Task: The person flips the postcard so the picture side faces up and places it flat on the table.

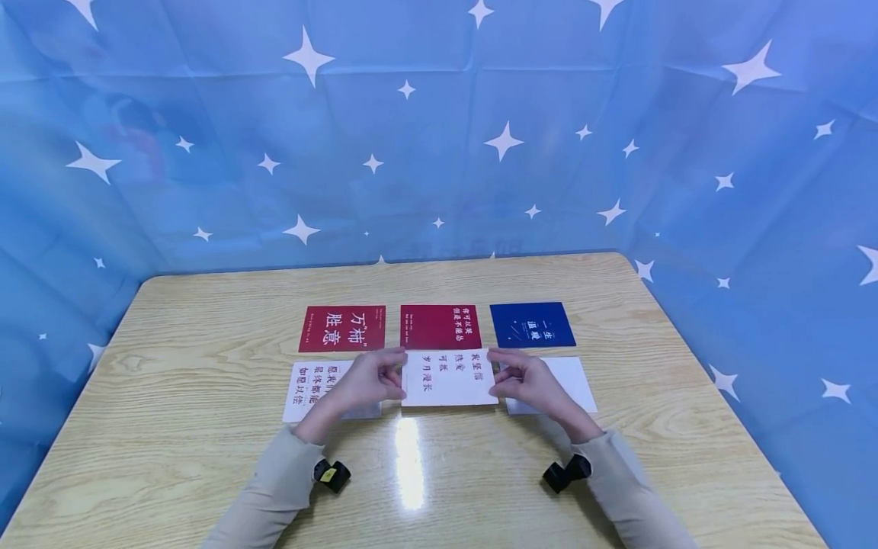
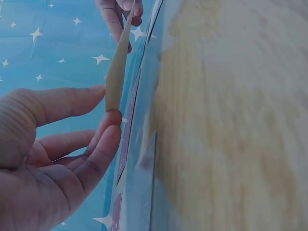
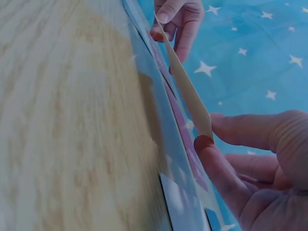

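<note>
A white card (image 1: 449, 378) printed with dark Chinese characters is held by its two short sides. My left hand (image 1: 371, 379) pinches its left side between thumb and fingers, and my right hand (image 1: 527, 379) pinches the right side. Both wrist views show the card edge-on, raised off the tabletop: the left wrist view has its near end (image 2: 115, 82) between thumb and fingertip, as does the right wrist view at the other end (image 3: 191, 103). Under my left forearm and hand lies a white card with writing (image 1: 302, 393), partly hidden. Another white card (image 1: 572, 381) lies partly beneath my right hand.
Behind the hands lie a red card (image 1: 315, 328), a darker red card (image 1: 432, 328) and a blue card (image 1: 531, 324) in a row. They rest on a wood-grain table (image 1: 226, 320). A blue curtain with white stars (image 1: 439, 114) hangs beyond its back edge.
</note>
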`<action>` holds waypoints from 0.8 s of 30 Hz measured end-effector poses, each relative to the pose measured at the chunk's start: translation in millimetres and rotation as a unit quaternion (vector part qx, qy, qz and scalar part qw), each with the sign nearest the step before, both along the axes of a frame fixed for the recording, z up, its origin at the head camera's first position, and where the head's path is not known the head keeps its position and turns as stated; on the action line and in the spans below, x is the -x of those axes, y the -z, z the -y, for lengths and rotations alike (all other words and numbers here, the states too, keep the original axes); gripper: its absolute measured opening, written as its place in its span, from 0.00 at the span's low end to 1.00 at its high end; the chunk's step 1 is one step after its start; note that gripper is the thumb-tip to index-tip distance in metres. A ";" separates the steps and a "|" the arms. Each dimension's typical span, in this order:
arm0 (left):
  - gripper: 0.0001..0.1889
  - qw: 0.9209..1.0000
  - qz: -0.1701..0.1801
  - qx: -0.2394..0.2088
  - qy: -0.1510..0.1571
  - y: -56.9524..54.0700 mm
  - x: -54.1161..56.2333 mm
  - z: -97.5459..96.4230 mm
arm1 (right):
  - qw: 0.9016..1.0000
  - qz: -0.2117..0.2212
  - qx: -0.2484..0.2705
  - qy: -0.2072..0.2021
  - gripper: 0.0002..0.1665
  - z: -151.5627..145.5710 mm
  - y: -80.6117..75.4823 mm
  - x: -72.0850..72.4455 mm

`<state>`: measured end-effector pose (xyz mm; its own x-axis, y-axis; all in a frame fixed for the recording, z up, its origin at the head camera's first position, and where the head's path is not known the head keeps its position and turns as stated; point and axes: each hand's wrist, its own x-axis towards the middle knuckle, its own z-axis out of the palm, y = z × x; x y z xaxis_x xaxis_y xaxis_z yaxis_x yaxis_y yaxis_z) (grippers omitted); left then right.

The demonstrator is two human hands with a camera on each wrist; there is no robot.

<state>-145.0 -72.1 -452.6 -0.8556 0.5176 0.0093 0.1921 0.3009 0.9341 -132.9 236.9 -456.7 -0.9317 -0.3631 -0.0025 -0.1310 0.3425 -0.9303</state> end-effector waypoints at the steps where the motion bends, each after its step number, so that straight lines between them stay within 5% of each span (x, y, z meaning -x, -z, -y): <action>1: 0.32 1.000 -0.004 0.006 0.001 0.9 0.0 -0.5 | 1.000 -0.002 -0.004 -0.001 0.33 0.4 1.0 0.0; 11: 0.31 0.998 -0.025 0.056 -0.014 3.6 -3.2 -7.6 | 0.997 -0.041 -0.059 -0.009 0.32 3.7 4.1 0.8; 16: 0.10 0.996 -0.044 0.074 -0.013 5.8 -2.9 -10.0 | 0.992 -0.070 -0.104 -0.025 0.32 6.8 4.0 1.9; 24: 0.16 0.984 -0.123 0.126 -0.010 6.7 -0.9 -18.4 | 0.985 -0.072 -0.154 -0.020 0.32 15.6 -1.7 2.0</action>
